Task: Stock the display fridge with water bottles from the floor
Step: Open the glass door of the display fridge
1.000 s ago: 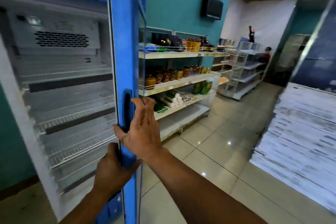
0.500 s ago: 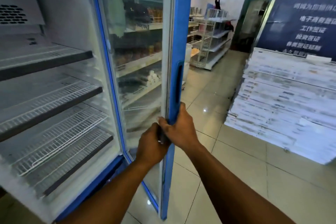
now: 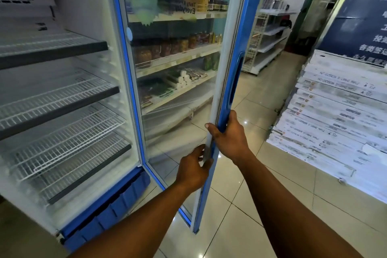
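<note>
The display fridge (image 3: 69, 182) stands at the left with bare white wire shelves (image 3: 62, 94). Its blue-framed glass door (image 3: 234, 65) is swung wide, edge toward me. My right hand (image 3: 229, 134) grips the door's free edge just below the dark recessed handle (image 3: 235, 79), thumb on the inner side. My left hand (image 3: 193, 167) holds the same edge a little lower, fingers curled round it. No water bottles are in view.
A slanting stack of flat white cartons (image 3: 335, 115) fills the floor at right. Through the door glass I see shop shelves (image 3: 178, 56) with jars and packets. A white wire rack (image 3: 266, 42) stands farther back. Glossy tiled floor (image 3: 240, 216) lies beneath my arms.
The door has swung from nearly edge-on to wide open. Both hands stayed on its edge, and my view has turned right and down toward the fridge interior.
</note>
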The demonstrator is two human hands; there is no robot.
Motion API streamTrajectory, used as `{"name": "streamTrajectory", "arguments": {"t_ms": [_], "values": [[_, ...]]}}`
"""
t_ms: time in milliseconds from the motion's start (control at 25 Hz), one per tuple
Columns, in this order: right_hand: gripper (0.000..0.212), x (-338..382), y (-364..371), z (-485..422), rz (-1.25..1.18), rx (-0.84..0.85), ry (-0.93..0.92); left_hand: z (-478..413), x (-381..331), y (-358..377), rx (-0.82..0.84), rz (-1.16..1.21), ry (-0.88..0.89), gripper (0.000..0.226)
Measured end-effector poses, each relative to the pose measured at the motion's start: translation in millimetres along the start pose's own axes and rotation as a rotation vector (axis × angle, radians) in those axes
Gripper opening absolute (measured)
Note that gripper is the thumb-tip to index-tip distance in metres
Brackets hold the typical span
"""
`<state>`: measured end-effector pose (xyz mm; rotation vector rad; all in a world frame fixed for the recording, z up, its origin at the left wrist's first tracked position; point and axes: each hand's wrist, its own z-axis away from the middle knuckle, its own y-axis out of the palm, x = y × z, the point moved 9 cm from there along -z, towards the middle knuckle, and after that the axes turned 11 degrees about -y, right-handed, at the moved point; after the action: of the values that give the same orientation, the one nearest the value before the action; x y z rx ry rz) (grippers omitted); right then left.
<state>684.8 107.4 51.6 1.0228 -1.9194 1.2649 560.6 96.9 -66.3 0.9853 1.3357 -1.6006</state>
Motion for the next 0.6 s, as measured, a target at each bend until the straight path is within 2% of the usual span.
{"name": "streamTrajectory", "arguments": {"t_ms": [240,600], "values": [[0.054,-18.6,-18.0,-20.5,-0.029,0.042,-0.007,-12.2,-7.0,27.8,-0.057,-0.013,-0.026,0.051],[0.052,-24.7,-23.3,-27.5,-0.067,0.122,-0.036,-16.1,-15.4,34.3,-0.135,-0.039,-0.047,0.045]]}}
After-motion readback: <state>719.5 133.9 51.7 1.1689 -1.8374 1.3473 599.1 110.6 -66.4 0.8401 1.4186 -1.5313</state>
